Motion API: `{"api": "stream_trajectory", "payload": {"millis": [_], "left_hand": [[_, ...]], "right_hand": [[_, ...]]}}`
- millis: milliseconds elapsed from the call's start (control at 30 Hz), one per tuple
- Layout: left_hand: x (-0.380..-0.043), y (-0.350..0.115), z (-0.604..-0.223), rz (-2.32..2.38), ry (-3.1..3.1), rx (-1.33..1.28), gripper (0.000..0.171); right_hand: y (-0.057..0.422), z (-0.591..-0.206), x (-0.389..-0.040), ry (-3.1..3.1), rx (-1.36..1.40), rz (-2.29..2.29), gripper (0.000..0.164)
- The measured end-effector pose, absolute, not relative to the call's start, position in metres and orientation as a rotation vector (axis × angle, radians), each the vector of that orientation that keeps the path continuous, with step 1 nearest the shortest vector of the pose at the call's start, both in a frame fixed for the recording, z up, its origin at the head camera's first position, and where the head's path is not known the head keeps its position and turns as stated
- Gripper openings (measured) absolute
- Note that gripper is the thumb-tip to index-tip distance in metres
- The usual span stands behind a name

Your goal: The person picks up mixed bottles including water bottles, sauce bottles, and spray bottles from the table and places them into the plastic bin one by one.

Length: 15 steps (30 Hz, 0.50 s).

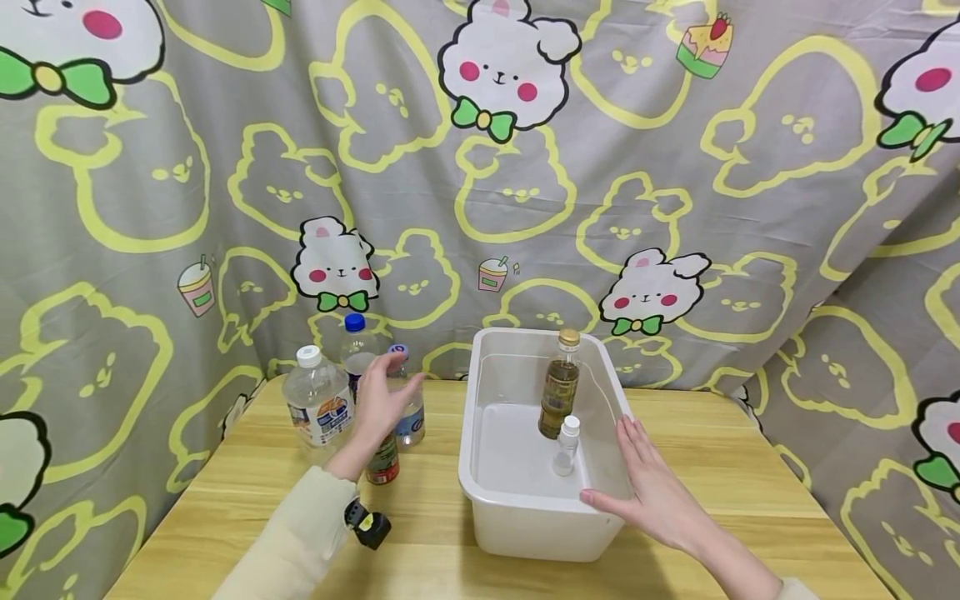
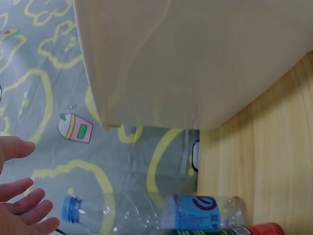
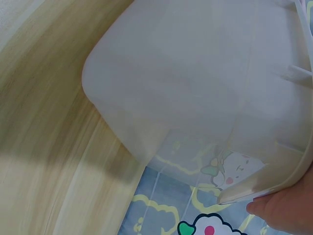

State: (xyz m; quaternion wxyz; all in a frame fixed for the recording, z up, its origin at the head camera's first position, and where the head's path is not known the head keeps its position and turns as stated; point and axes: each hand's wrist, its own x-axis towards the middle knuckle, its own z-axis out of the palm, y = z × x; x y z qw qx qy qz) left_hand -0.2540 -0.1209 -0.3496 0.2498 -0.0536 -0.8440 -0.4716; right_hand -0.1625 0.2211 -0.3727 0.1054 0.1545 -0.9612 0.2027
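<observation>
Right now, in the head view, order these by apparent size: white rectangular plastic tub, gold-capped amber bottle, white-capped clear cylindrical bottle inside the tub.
1. White rectangular plastic tub
2. Gold-capped amber bottle
3. White-capped clear cylindrical bottle, clearly smallest

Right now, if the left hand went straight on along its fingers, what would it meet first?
Probably the clear bottle with the light-blue label, near its cap, which shows just ahead of the left hand; depth is unclear.

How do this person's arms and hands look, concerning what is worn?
The left sleeve is cream and long; of the right sleeve, only a pale edge shows. The left hand and right hand wear no gloves. A small black device with a yellow mark sits at the left cuff.
</observation>
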Motion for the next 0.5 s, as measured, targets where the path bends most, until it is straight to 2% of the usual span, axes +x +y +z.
{"api": "stream_trajectory", "payload": {"millis": [500], "left_hand": [[-0.25,-0.141,-0.374,-1.217,-2.184,-0.063,0.04]], "right_hand": [[0.222,-0.375,-0.162,-2.809,0.463,0.598,0.099]]}}
